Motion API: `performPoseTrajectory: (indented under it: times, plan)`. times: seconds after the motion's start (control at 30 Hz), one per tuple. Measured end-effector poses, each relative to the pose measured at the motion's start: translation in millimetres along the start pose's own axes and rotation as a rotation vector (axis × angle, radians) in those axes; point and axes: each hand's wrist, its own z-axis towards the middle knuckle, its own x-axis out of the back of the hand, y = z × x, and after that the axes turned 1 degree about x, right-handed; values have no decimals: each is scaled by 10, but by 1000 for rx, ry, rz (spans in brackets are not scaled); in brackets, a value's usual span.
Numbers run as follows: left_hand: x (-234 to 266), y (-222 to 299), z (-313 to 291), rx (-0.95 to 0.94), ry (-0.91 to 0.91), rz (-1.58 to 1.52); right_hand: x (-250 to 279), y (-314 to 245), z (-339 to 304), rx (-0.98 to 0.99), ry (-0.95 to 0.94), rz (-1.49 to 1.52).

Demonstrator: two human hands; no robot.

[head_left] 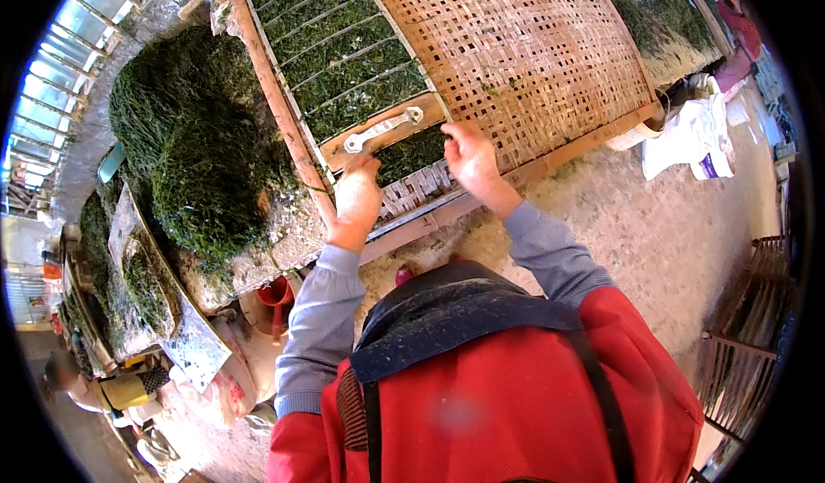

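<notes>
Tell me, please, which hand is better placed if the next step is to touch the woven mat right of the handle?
Probably the right hand: its fingers are beside that part of the mat. The left hand is farther, near the handle's left end.

At the upper left you see barred windows (53,83), and bright light is behind them. Near your lower left there is a person (127,390) with a yellow garment, quite small in this view. Closer to you, a red container (277,292) sits low. To your right, a white sack (683,143) with a purple patch rests on the pale, stained floor (636,242). Farther up, at the right rim, you can see another person (741,36), in reddish clothes and partly blurred. At your lower right there stands a dark brown slatted rack (741,358), which bends with the lens.
</notes>
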Motion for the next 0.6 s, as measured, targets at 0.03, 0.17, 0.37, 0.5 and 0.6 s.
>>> performPoseTrajectory:
  times: [0.03,0.17,0.37,0.5,0.6]
  plan:
    - [23,30,-68,38,-59,92,89,-159,-31,72,-141,9]
    - [-226,-96,-405,-63,40,436,14,-471,-80,512,-370,-163]
    - [47,-432,-406,94,228,-202,-148,-694,134,369,-836,-287]
    - [225,-845,-565,628,335,-541,-307,-704,35,597,-475,-75]
    - [212,-757,-526,320,272,71,-556,-517,-158,621,-472,-114]
